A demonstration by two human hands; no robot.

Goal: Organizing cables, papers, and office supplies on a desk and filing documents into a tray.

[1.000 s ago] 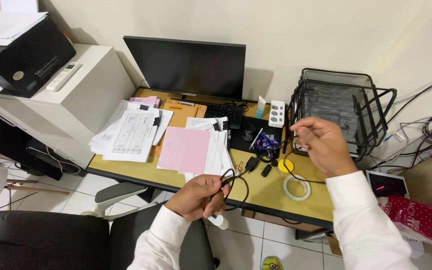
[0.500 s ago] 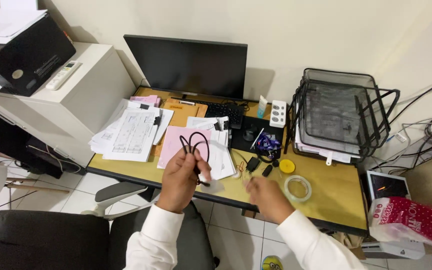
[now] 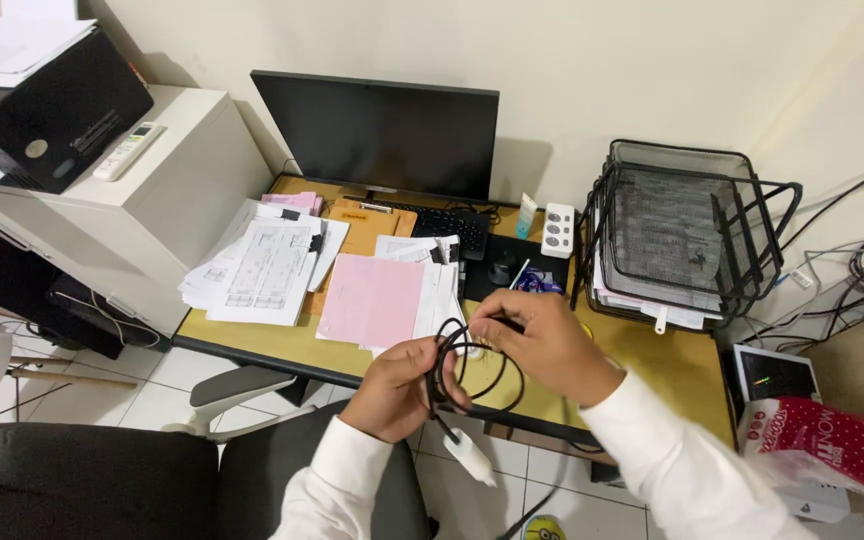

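So both hands are up over the front edge of the desk (image 3: 252, 345) with a black cable (image 3: 472, 375) coiled into a few loops between them. The left hand (image 3: 397, 390) is clenched around the left side of the coil, fingers wrapped over the bundled strands. The right hand (image 3: 547, 345) pinches the top of the loop between thumb and fingertips, so the coil hangs right in the gap between the two hands, touching both. A white plug end (image 3: 472, 455) dangles from the coil just below the left hand, out past the desk edge and over the tiled floor (image 3: 512, 495).

Behind the hands there's a pink sheet (image 3: 372, 298) on stacked papers, a black monitor (image 3: 377, 135) at the back, and a black wire tray rack (image 3: 687, 230) on the right.
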